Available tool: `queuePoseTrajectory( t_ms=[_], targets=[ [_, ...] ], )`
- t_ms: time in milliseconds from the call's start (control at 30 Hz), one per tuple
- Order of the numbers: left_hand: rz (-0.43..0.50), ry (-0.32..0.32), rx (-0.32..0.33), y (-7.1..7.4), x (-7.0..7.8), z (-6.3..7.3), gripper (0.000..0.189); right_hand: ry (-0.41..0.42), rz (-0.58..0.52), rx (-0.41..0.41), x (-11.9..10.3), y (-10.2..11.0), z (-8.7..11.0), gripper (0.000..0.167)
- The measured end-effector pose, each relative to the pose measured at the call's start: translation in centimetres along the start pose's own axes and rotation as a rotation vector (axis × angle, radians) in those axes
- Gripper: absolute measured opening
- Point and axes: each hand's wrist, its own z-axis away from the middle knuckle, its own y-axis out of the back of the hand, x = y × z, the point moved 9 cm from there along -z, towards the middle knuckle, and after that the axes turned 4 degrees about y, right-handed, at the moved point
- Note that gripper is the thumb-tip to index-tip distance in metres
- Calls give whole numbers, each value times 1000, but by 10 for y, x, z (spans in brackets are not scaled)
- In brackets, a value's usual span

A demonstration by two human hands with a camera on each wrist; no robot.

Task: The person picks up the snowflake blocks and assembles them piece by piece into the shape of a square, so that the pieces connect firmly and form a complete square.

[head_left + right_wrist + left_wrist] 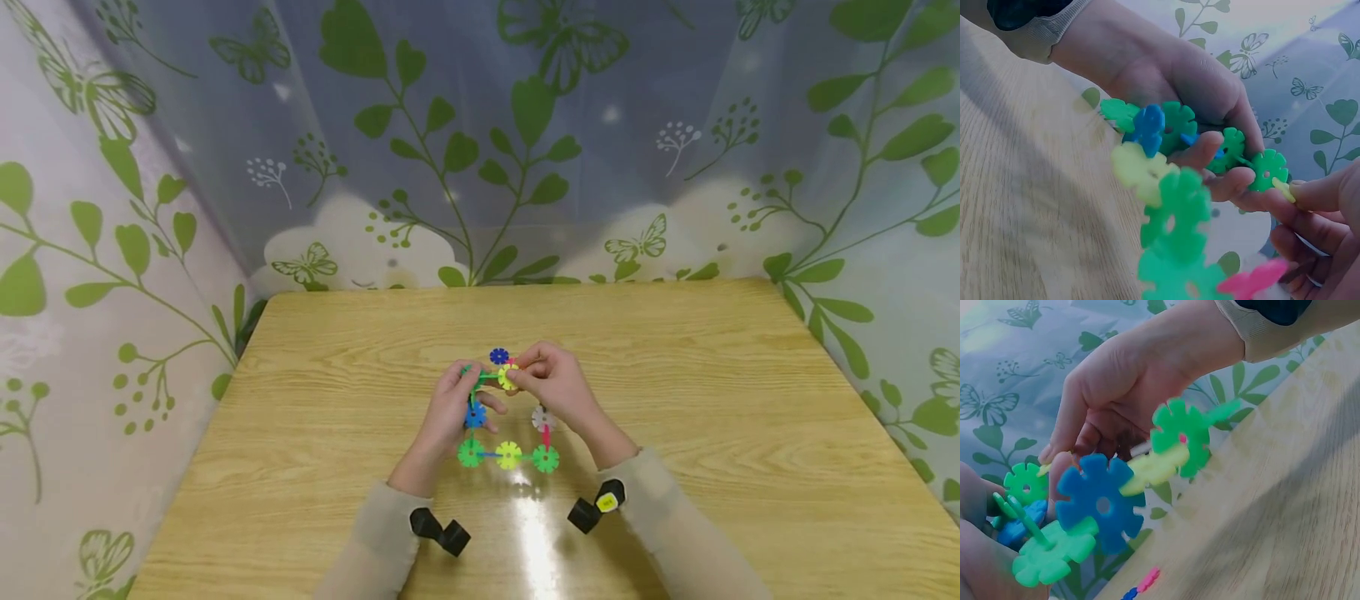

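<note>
A chain of slotted plastic snowflake discs, bent into a frame, hangs between the two hands above the table. My left hand [447, 407] holds its upper left corner, thumb over a green disc; a blue disc [475, 414] sits just below. Between finger and thumb, my right hand [561, 387] pinches a yellow disc [1284, 189], which meets a green disc [1269, 170] edge-on. Along the frame's near side run a green disc [471, 453], a yellow disc [508, 456] and another green disc [546, 458]. A whitish disc [542, 418] and a pink one [1252, 280] make up the right side.
Beyond the hands are a dark blue disc [498, 356] and a pink disc [1147, 579], which lie on the wooden table [337, 350]. A curtain with leaves and butterflies [465, 150] stands behind the table and at its sides.
</note>
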Motion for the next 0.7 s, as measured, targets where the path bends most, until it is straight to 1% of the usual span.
queuePoseTrajectory(
  t_ms=[67,167,300,400,467,600,633,700],
  targets=[
    [-37,0,-2,-1,0,0,30,8,-8,-12,-1,-2,0,12],
    [-87,7,-16,-4,-2,0,34,20,9,-22,-1,-3,1,11],
    [-117,9,-20,-6,-4,0,36,33,42,-15,-2,-4,1,10],
    [-118,-3,-26,-8,-3,1,33,48,66,5,-5,-4,2,11],
    [-121,-6,-43,-12,-1,2,31,49,82,14,-15,-5,5,10],
    [-103,29,-59,-12,-3,2,31,24,104,15,-32,-5,9,8],
    [-90,40,-58,-12,-3,2,31,12,108,10,-32,-5,9,8],
    [-67,59,-52,-9,-6,1,33,-6,117,4,-23,-3,7,10]
  ],
)
